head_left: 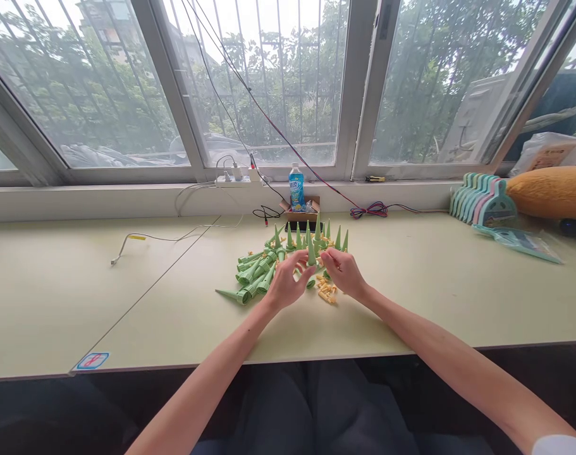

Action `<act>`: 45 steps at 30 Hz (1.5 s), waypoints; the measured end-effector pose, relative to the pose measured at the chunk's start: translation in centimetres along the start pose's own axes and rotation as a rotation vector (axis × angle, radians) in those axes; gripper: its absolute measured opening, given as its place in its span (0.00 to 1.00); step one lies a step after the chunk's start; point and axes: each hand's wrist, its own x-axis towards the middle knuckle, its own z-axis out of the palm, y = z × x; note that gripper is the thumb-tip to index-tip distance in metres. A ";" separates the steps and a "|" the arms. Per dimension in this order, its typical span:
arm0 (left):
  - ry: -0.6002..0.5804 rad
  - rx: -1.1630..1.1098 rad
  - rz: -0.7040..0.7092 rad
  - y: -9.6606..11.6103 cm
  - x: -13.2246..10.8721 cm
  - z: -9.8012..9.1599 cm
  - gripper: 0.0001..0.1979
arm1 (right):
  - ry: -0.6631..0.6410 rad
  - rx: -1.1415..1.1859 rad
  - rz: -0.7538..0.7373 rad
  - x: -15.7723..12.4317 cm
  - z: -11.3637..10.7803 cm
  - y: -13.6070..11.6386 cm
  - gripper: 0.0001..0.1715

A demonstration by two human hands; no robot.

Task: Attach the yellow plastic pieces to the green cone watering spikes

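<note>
My left hand [290, 279] is closed around the lower part of a green plastic cone [311, 246], which points upward. Close beside it on the right, my right hand [342, 268] has its fingers curled together; what they hold, if anything, is too small to make out. Green cones lie in a pile [254, 273] to the left of my left hand, wide ends toward me. Several more cones [337, 239] stand upright behind both hands. Small yellow-orange pieces [326, 291] are heaped on the table below my right hand, with others scattered among the standing cones.
A blue-labelled bottle [296, 188] stands in a small cardboard box [311, 207] at the back. A power strip [235, 181] and cables [375, 209] run along the window ledge. Pastel plastic pieces [482, 199] and an orange plush object [551, 193] are at the far right.
</note>
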 end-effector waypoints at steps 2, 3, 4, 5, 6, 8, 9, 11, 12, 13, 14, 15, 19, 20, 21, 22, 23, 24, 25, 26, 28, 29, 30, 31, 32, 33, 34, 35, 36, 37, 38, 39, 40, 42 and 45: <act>0.006 0.003 -0.007 0.0 0.1 0.0 0.10 | -0.027 0.017 -0.005 0.0 -0.1 0.0 0.28; 0.006 0.004 -0.010 0.0 0.1 -0.1 0.10 | -0.043 0.027 -0.009 0.0 -0.1 0.0 0.27; 0.008 0.005 -0.015 0.0 0.1 -0.1 0.10 | -0.059 0.036 -0.012 -0.1 -0.1 0.0 0.26; 0.011 0.007 -0.019 0.0 0.1 -0.1 0.10 | -0.070 0.040 -0.014 -0.1 -0.2 0.0 0.25; 0.012 0.009 -0.022 0.0 0.1 -0.1 0.10 | -0.075 0.038 -0.016 -0.1 -0.2 0.0 0.25; 0.013 0.011 -0.023 0.1 0.1 -0.1 0.10 | -0.073 0.021 -0.018 -0.1 -0.2 0.2 0.24; 0.011 0.010 -0.022 0.1 0.1 -0.1 0.10 | -0.068 0.011 -0.019 -0.1 -0.2 0.2 0.25; 0.001 0.006 -0.015 0.0 0.1 0.0 0.10 | -0.058 -0.001 -0.020 0.0 -0.2 0.3 0.25; -0.004 0.009 -0.008 -0.1 0.0 0.1 0.10 | -0.060 0.002 -0.019 0.0 -0.2 0.4 0.25; -0.007 0.017 0.003 -0.2 0.0 0.1 0.10 | -0.065 0.013 -0.014 -0.1 -0.1 0.4 0.26; -0.009 0.030 0.017 -0.3 -0.1 0.1 0.10 | -0.073 0.031 -0.006 -0.1 -0.1 0.4 0.26; -0.008 0.045 0.030 -0.5 -0.1 0.1 0.10 | -0.082 0.052 0.005 -0.1 -0.1 0.5 0.26; -0.001 0.076 0.059 -0.7 -0.2 0.1 0.09 | -0.092 0.110 0.041 -0.1 0.1 0.5 0.25; 0.004 0.072 0.059 -0.7 -0.1 0.1 0.09 | -0.087 0.114 0.045 -0.1 0.1 0.4 0.25; 0.012 0.065 0.055 -0.6 -0.1 0.1 0.09 | -0.078 0.115 0.047 -0.1 0.1 0.4 0.25; 0.022 0.055 0.046 -0.5 0.0 0.1 0.09 | -0.067 0.116 0.049 -0.1 0.1 0.3 0.24; 0.033 0.045 0.031 -0.5 0.0 0.1 0.10 | -0.053 0.116 0.051 -0.1 0.0 0.2 0.24; 0.046 0.034 0.009 -0.4 0.1 0.1 0.10 | -0.035 0.114 0.054 -0.1 0.0 0.2 0.24; 0.061 0.025 -0.018 -0.2 0.2 0.1 0.10 | -0.014 0.112 0.056 -0.1 -0.1 0.1 0.24; 0.075 0.019 -0.043 -0.1 0.2 0.1 0.10 | 0.006 0.107 0.054 -0.1 -0.1 0.1 0.24; 0.099 0.021 -0.073 0.2 0.3 -0.1 0.12 | 0.037 0.093 0.040 -0.1 -0.2 0.0 0.23; 0.105 0.027 -0.076 0.4 0.4 -0.1 0.14 | 0.047 0.083 0.028 -0.1 -0.3 -0.1 0.23; 0.103 0.033 -0.074 0.5 0.4 -0.2 0.17 | 0.049 0.073 0.012 -0.1 -0.4 -0.1 0.23; 0.093 0.038 -0.074 0.6 0.4 -0.3 0.20 | 0.046 0.062 -0.002 -0.1 -0.4 -0.2 0.22; 0.079 0.039 -0.081 0.7 0.4 -0.4 0.22 | 0.044 0.053 -0.016 -0.1 -0.4 -0.2 0.22; 0.061 0.039 -0.091 0.8 0.4 -0.4 0.24 | 0.037 0.044 -0.031 -0.1 -0.4 -0.2 0.22; 0.042 0.036 -0.101 0.8 0.4 -0.4 0.25 | 0.028 0.039 -0.046 -0.1 -0.4 -0.2 0.22; 0.021 0.035 -0.108 0.7 0.4 -0.5 0.27 | 0.016 0.033 -0.065 -0.1 -0.4 -0.2 0.21; 0.002 0.034 -0.112 0.7 0.4 -0.5 0.28 | 0.005 0.029 -0.079 -0.1 -0.4 -0.2 0.20; -0.012 0.036 -0.115 0.7 0.3 -0.5 0.28 | -0.004 0.027 -0.089 -0.1 -0.3 -0.2 0.20; -0.022 0.041 -0.118 0.6 0.3 -0.5 0.28 | -0.011 0.026 -0.095 -0.1 -0.3 -0.2 0.20; -0.028 0.047 -0.119 0.6 0.3 -0.5 0.28 | -0.014 0.028 -0.097 -0.1 -0.3 -0.1 0.19; -0.030 0.052 -0.118 0.6 0.3 -0.5 0.28 | -0.017 0.033 -0.095 -0.1 -0.4 -0.1 0.19; -0.030 0.058 -0.108 0.7 0.4 -0.5 0.26 | -0.020 0.042 -0.086 -0.1 -0.4 -0.1 0.18; -0.030 0.062 -0.087 0.9 0.4 -0.6 0.24 | -0.028 0.047 -0.059 -0.1 -0.5 -0.1 0.19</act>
